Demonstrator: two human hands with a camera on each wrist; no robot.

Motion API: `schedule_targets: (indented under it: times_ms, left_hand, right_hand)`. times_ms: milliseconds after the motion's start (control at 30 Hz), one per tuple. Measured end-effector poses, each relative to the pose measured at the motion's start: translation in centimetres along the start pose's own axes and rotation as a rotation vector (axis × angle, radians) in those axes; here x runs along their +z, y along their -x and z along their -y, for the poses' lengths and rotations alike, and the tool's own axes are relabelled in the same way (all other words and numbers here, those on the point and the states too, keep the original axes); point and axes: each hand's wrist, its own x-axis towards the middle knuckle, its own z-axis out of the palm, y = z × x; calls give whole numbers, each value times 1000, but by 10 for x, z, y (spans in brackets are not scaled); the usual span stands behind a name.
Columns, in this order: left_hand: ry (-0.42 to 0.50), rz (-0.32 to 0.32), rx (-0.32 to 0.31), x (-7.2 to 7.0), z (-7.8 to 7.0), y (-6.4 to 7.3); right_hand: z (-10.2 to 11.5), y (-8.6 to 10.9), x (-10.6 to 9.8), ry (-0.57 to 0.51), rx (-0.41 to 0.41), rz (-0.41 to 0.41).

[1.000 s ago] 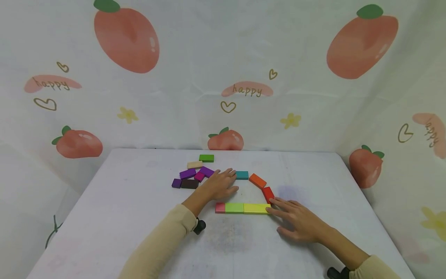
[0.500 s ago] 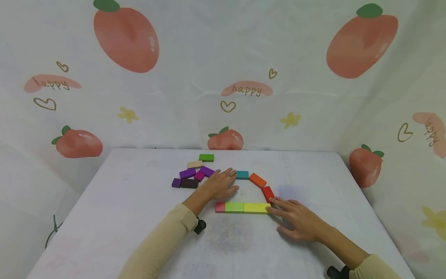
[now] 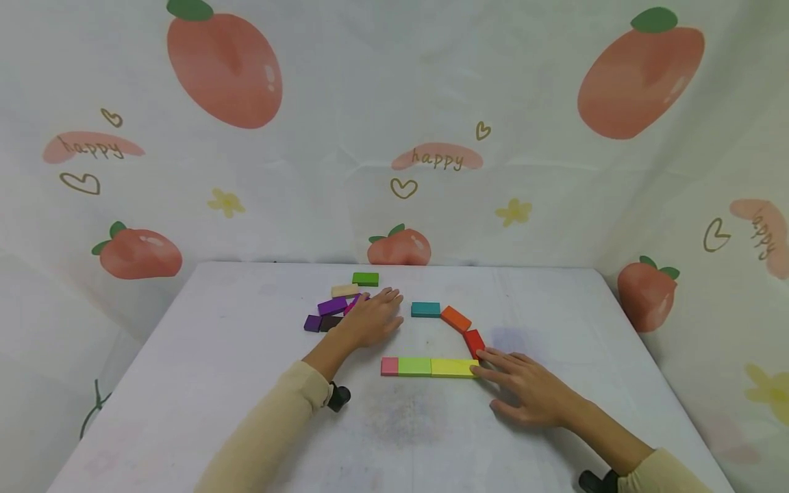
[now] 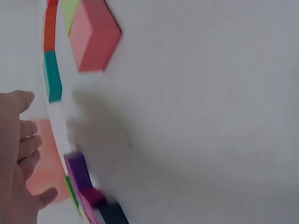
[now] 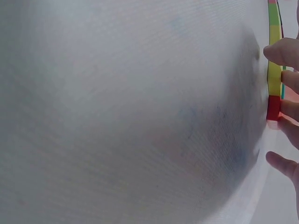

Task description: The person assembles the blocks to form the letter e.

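White table [image 3: 185, 383], right hand [image 3: 531, 392] at red block [image 3: 473, 342]

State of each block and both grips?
Pink block, flat, row end
Light green block, flat, mid-row
Yellow block, flat, row end
Red block, flat, slanted
Orange block, flat, slanted
Teal block, flat
Bright green block, flat
Cream block, flat
Purple blocks, flat, one partly hidden
Magenta block, partly hidden
Dark block, partly hidden
Left grip, open, apparently empty
Right grip, open, at yellow block

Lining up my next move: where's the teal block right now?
In the head view, the teal block lies right of the left hand, immediately left of the orange block.
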Motion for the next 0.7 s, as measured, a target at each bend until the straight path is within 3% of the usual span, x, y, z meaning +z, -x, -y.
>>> schedule_targets:
  times_ms: [433,700]
  left_hand:
    - [51,-69,-108,-6,43,26]
    - [55,-28,-149,0,53,32]
  right_hand:
    - [0,0,-2,-9,20,31]
    - [1,1,-1,-6,17,25]
